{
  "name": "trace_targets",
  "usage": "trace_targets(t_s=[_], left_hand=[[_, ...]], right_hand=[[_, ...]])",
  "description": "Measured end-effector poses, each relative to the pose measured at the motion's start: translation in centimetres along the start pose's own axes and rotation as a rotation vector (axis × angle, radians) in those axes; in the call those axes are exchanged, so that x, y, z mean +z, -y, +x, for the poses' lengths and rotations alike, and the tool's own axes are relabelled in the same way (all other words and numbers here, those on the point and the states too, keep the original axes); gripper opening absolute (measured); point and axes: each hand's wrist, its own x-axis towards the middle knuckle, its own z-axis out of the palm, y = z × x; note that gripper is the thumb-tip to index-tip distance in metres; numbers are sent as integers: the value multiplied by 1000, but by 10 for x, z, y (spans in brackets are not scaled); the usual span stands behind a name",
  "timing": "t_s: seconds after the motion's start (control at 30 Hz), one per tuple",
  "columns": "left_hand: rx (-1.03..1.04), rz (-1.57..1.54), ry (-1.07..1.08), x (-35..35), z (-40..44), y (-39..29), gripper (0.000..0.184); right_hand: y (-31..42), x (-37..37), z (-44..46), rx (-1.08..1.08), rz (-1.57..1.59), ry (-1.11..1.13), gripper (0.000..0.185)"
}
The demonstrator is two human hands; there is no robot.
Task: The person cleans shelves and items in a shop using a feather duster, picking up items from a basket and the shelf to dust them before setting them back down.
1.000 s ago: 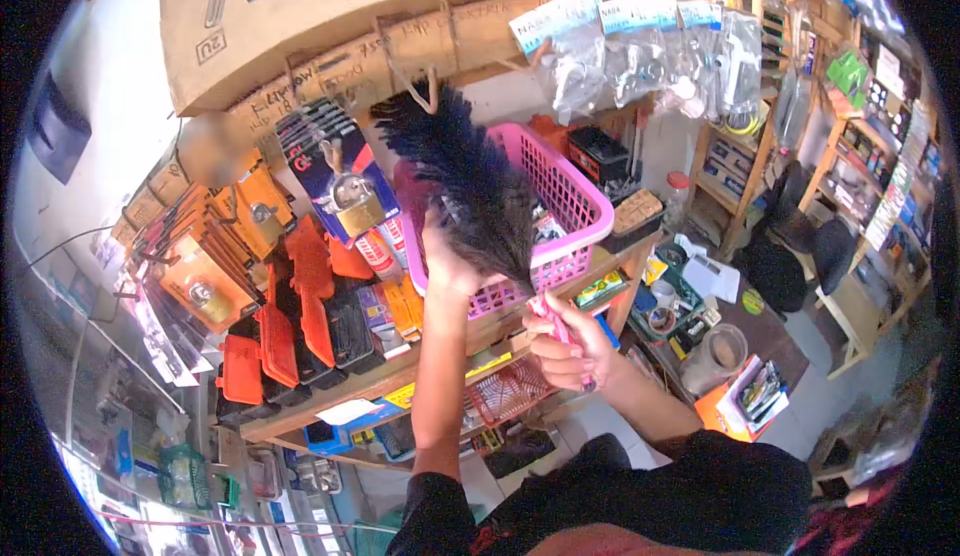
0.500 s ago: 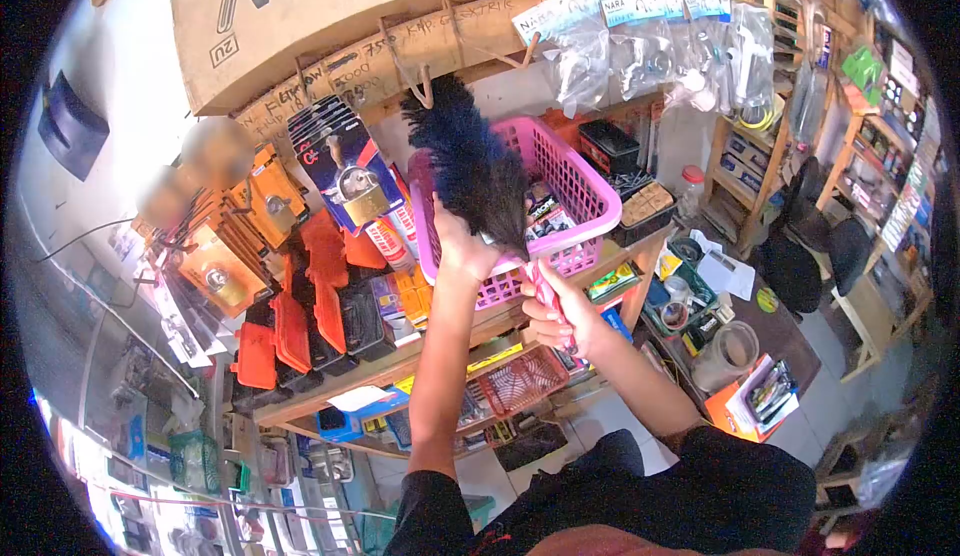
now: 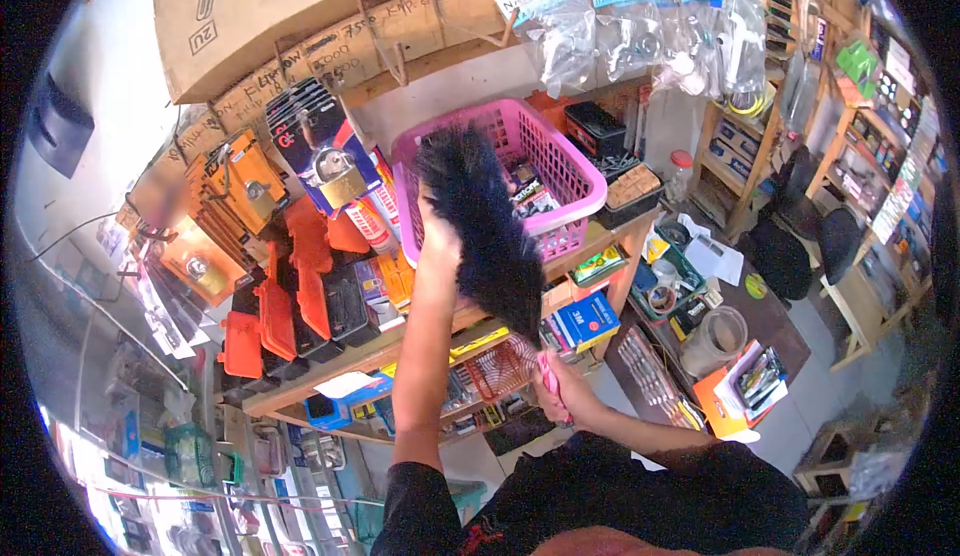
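Observation:
A dark bristly duster (image 3: 485, 221) with a pink handle slants across the middle of the view. My right hand (image 3: 568, 392) is closed round its handle, low in front of the shelf. My left hand (image 3: 437, 226) is behind the bristles at the near left side of the pink basket (image 3: 583, 204); its fingers are mostly hidden. The basket stands on the wooden shelf and holds small packaged items. Part of the duster's head overlaps the basket's near left side.
Orange-lidded cases (image 3: 277, 321) and a carded padlock (image 3: 338, 178) are left of the basket. Bagged fittings (image 3: 560, 41) hang above. A black box (image 3: 595, 128) stands behind right. A clear tub (image 3: 714, 339) and an orange box (image 3: 725, 406) are at the lower right.
The duster and my right hand have moved down toward my body. The bristles have dropped from the hooks to in front of the basket. My left hand has shifted slightly left.

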Motion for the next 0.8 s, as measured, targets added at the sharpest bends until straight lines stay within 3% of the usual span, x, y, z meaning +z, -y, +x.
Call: trace_targets(t_s=[0.1, 0.2, 0.23, 0.27, 0.3, 0.33, 0.37, 0.43, 0.5, 0.57, 0.67, 0.7, 0.8], left_hand=[[-27, -40, -188, 17, -2, 3, 73], [-84, -3, -20, -34, 17, -7, 63], [107, 332, -538, 4, 11, 4, 55], [150, 347, -520, 25, 5, 6, 55], [193, 362, -500, 46, -1, 9, 54], [122, 329, -448, 39, 0, 8, 55], [49, 299, -398, 32, 1, 8, 57], [-130, 46, 7, -6, 4, -7, 61], [-97, 66, -161, 0, 7, -8, 67], [-11, 46, -304, -7, 8, -4, 74], [152, 275, -605, 26, 11, 1, 64], [175, 316, -562, 24, 8, -1, 63], [240, 428, -412, 13, 5, -4, 61]], right_hand=[[-40, -9, -11, -79, -80, -110, 53], [-52, -3, -13, -104, -113, -163, 53], [-26, 6, -6, -24, -50, -104, 52], [-1, 15, 2, 60, 9, -50, 50], [37, 31, 12, 9, 75, -135, 52], [56, 30, 19, -52, 61, 139, 53], [49, 40, 16, -21, 61, 56, 55], [30, 59, -10, -22, -48, -46, 53], [-18, 41, -23, -26, -71, -210, 51], [-45, 26, -31, -88, -47, -206, 51], [-36, 10, -34, -111, -63, -146, 52], [-16, 15, -35, -62, -36, -132, 50], [22, 20, -34, -188, -33, -72, 43]])
